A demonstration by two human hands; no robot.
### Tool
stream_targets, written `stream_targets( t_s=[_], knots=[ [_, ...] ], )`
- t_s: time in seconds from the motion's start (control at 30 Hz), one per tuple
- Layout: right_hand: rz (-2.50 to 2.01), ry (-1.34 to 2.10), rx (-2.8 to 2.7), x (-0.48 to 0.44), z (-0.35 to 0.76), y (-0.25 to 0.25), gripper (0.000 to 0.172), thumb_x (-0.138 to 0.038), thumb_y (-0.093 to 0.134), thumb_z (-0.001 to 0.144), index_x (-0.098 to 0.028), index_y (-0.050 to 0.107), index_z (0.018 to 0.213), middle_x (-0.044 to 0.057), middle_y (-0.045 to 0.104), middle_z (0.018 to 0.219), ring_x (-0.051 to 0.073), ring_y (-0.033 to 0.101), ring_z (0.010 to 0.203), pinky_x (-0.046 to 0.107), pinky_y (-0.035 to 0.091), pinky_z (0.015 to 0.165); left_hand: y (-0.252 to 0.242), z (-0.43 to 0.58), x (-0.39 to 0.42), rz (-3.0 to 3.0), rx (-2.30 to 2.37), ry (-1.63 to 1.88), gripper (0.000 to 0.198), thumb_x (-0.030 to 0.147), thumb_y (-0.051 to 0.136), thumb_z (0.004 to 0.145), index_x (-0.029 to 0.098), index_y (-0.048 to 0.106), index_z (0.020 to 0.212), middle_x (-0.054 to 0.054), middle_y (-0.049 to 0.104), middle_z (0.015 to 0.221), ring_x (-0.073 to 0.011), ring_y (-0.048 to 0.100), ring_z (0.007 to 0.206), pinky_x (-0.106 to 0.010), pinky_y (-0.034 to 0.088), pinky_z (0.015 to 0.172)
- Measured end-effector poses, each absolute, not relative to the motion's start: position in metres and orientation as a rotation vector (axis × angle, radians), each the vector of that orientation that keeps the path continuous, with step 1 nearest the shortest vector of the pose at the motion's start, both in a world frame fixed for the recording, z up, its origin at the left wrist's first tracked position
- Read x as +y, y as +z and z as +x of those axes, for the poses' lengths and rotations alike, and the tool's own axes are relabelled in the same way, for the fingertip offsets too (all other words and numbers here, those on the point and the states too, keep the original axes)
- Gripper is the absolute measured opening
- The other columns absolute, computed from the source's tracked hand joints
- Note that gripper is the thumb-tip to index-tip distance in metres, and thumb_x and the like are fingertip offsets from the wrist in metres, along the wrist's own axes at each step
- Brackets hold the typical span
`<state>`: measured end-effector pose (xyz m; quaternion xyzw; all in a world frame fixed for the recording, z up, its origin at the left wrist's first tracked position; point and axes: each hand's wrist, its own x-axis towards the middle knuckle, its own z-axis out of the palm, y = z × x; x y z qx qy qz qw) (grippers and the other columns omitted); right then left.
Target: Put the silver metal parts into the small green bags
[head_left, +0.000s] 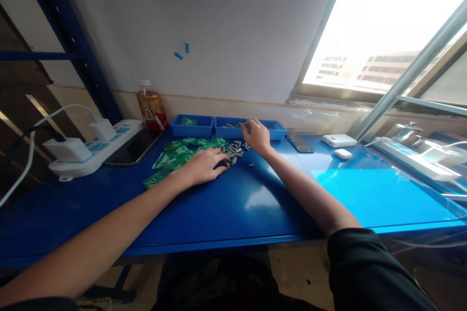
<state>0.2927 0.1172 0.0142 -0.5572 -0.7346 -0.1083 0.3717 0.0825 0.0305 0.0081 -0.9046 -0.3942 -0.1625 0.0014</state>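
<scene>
Over at the far left of the table (226, 214), about nine to ten o'clock from a loose pile of small grey pieces (235, 153), lay a white power strip (105, 147), then a dark phone (136, 148), with a bottle (150, 109) standing behind it by the wall. Green packets (175, 158) were heaped at nine o'clock, close beside the pile, and a small blue tray (191, 131) stood at ten with something green inside.

At eight to nine o'clock the left hand (205, 165) rested palm down, its fingertips at the pile's near-left edge. Its thumb stood slightly apart from the forefinger, pieces showing by the gap; whether it gripped one could not be told. The pieces therefore lay at two to three o'clock from that palm, right at its fingertips, their long sides pointing every which way.

A longer blue tray (276, 132) sat at twelve to one o'clock, some grey bits in it. The right hand (255, 133) was at two, fingers bent and bunched narrowly at that tray's front edge; what they held, if anything, was hidden. So the left hand was nearer the pile, the right nearer the tray. One stray piece (251, 165) lay at four o'clock, its length running roughly from side to side. Farther along, at three, came a white box (339, 141).
</scene>
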Motion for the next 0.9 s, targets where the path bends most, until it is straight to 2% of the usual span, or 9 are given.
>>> stream_targets(
  t_s=[0.13, 0.23, 0.37, 0.5, 0.7, 0.83, 0.9],
  knots=[
    [-1.512, -0.32, -1.876, 0.131, 0.293, 0.015, 0.03, -0.03, 0.053, 0.085, -0.012, 0.059, 0.107, 0.017, 0.058, 0.105, 0.03, 0.05, 0.099, 0.039, 0.044, 0.078, 0.012, 0.079, 0.031, -2.83, -1.278, -0.461, 0.014, 0.029, 0.051, 0.085, 0.022, 0.063, 0.088, -0.005, 0.065, 0.092, -0.0216, 0.061, 0.085, -0.031, 0.046, 0.073],
    [-1.28, -0.348, -2.042, 0.094, 0.29, 0.009, 0.031, -0.032, 0.054, 0.085, -0.014, 0.057, 0.109, 0.016, 0.058, 0.104, 0.03, 0.048, 0.099, 0.042, 0.043, 0.082, 0.012, 0.077, 0.035, -2.826, -1.318, -0.549, 0.013, 0.028, 0.051, 0.085, 0.019, 0.061, 0.085, -0.007, 0.065, 0.088, -0.0222, 0.061, 0.083, -0.032, 0.047, 0.073],
    [-1.063, -0.255, -2.27, 0.029, 0.282, 0.002, 0.028, -0.034, 0.055, 0.085, -0.02, 0.057, 0.109, 0.01, 0.061, 0.096, 0.025, 0.051, 0.093, 0.038, 0.043, 0.081, 0.013, 0.079, 0.038, -2.82, -1.374, -0.832, 0.018, 0.027, 0.046, 0.088, 0.018, 0.061, 0.087, -0.007, 0.067, 0.09, -0.0219, 0.061, 0.087, -0.033, 0.047, 0.08],
    [-0.996, -0.204, -2.23, 0.012, 0.273, 0.002, 0.022, -0.031, 0.049, 0.09, -0.019, 0.058, 0.106, 0.009, 0.06, 0.094, 0.022, 0.052, 0.089, 0.034, 0.044, 0.08, 0.021, 0.084, 0.032, -2.82, -1.421, -1.088, 0.025, 0.034, 0.042, 0.091, 0.018, 0.061, 0.09, -0.005, 0.068, 0.089, -0.0191, 0.063, 0.083, -0.03, 0.048, 0.078],
    [-0.935, -0.155, -2.132, 0.023, 0.275, 0.001, 0.021, -0.031, 0.044, 0.094, -0.02, 0.06, 0.098, 0.007, 0.061, 0.091, 0.019, 0.055, 0.087, 0.03, 0.044, 0.079, 0.021, 0.09, 0.023, -2.859, -1.368, -1.097, 0.031, 0.036, 0.034, 0.094, 0.018, 0.059, 0.086, -0.006, 0.067, 0.087, -0.0193, 0.062, 0.084, -0.031, 0.048, 0.077],
    [-0.98, -0.122, -2.1, 0.023, 0.275, -0.002, 0.026, -0.03, 0.039, 0.095, -0.019, 0.06, 0.084, 0.006, 0.06, 0.08, 0.017, 0.055, 0.078, 0.028, 0.044, 0.074, 0.016, 0.091, 0.02, -2.846, -1.28, -1.111, 0.023, 0.034, 0.044, 0.09, 0.019, 0.053, 0.105, -0.006, 0.065, 0.095, -0.019, 0.062, 0.087, -0.031, 0.049, 0.079],
    [-0.992, -0.091, -2.115, 0.024, 0.275, -0.002, 0.031, -0.029, 0.038, 0.095, -0.02, 0.059, 0.076, 0.005, 0.059, 0.075, 0.016, 0.054, 0.074, 0.027, 0.043, 0.071, 0.014, 0.091, 0.019, -2.841, -1.234, -1.098, 0.023, 0.032, 0.048, 0.089, 0.02, 0.052, 0.107, -0.006, 0.064, 0.095, -0.0184, 0.061, 0.086, -0.03, 0.049, 0.079]
  ],
)
